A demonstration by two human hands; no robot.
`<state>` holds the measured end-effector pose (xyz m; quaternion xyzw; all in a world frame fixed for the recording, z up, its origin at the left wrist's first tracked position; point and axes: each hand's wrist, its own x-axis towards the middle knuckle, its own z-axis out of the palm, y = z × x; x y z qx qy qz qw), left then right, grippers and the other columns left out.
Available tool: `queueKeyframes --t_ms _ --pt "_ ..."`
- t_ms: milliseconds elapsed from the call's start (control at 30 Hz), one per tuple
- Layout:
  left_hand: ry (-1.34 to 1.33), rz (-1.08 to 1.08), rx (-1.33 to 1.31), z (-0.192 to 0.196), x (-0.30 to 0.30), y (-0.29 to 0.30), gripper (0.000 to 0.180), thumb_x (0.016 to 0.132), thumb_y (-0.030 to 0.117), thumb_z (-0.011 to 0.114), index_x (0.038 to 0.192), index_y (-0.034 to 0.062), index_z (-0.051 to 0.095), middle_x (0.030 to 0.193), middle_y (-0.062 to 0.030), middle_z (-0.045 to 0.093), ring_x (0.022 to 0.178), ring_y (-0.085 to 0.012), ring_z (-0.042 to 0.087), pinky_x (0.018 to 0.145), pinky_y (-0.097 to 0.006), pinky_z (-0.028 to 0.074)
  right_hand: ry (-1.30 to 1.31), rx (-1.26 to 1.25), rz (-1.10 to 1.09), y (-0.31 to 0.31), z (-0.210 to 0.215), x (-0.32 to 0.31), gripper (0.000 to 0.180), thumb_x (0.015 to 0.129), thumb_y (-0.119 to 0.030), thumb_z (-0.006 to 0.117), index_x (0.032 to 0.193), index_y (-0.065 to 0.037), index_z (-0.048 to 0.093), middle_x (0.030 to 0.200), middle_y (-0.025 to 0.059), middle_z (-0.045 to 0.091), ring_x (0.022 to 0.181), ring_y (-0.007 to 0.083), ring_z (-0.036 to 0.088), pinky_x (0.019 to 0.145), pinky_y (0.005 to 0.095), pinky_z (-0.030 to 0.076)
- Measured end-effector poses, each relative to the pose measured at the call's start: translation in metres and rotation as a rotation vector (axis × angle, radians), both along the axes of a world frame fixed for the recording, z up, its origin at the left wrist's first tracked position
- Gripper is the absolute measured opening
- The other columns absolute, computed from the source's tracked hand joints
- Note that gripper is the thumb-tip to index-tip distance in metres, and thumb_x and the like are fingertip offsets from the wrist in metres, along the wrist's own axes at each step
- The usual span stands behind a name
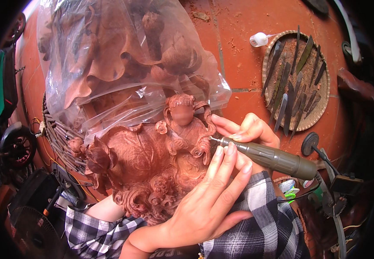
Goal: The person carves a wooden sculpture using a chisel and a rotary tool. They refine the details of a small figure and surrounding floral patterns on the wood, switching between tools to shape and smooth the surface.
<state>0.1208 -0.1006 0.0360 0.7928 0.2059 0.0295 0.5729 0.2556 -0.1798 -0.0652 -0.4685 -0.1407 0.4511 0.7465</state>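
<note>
Right hand (249, 134) grips an olive-green rotary carving handpiece (269, 156), fingers clamped around its front end; the thin bit tip (213, 139) touches the reddish wooden carving (161, 164) at the right side of the small carved figure (182, 118). Left hand (208, 203) comes in from the near edge, palm down, fingers slightly apart and extended, fingertips (230, 149) resting on the handpiece barrel just behind the bit, not closed around anything. Both forearms wear black-and-white plaid sleeves (264, 216). The carving sits centre, near the person, with swirls and floral relief; its far part is covered by a crumpled clear plastic bag (109, 56). A woven basket edge (59, 138) shows at the carving's left side. Far right on the red tile floor (238, 56), a round woven tray (323, 105) holds many dark chisels (288, 95) laid roughly side by side. A small white bottle (259, 39) lies just beyond the tray's left edge. A round dark disc (310, 143) lies near the tray, right of the handpiece. A fan (29, 224) sits at the near left.
</note>
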Motion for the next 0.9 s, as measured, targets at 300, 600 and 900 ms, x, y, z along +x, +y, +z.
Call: queueKeyframes --t_ms 300,600,900 --pt "0.022 -0.047 -0.027 -0.001 0.005 -0.002 0.084 0.083 0.028 0.081 0.150 -0.0070 0.044 0.156 -0.0405 0.031 0.144 -0.0565 0.036 0.114 -0.050 0.041 0.042 -0.015 -0.016 -0.010 0.001 0.000 0.025 0.080 0.013 0.076 0.096 -0.002 0.061 0.097 0.0082 0.053 0.124 0.0444 0.061 0.112 0.0576 0.047" --pt "0.007 -0.003 0.015 0.000 0.001 0.000 0.085 0.082 0.027 0.082 0.150 -0.0067 0.045 0.155 -0.0397 0.034 0.143 -0.0553 0.038 0.113 -0.050 0.043 -0.032 -0.031 -0.032 0.003 0.003 -0.002 0.032 0.078 -0.001 0.087 0.088 -0.001 0.056 0.092 0.0044 0.052 0.116 0.0503 0.065 0.105 0.0618 0.053" --pt "0.001 -0.044 -0.018 -0.005 0.005 -0.002 0.081 0.086 0.030 0.078 0.149 -0.0085 0.044 0.155 -0.0421 0.030 0.144 -0.0562 0.036 0.117 -0.052 0.037 0.028 0.028 -0.024 -0.009 -0.003 0.001 0.026 0.080 0.013 0.075 0.097 -0.001 0.062 0.096 0.0085 0.052 0.123 0.0451 0.062 0.113 0.0589 0.046"
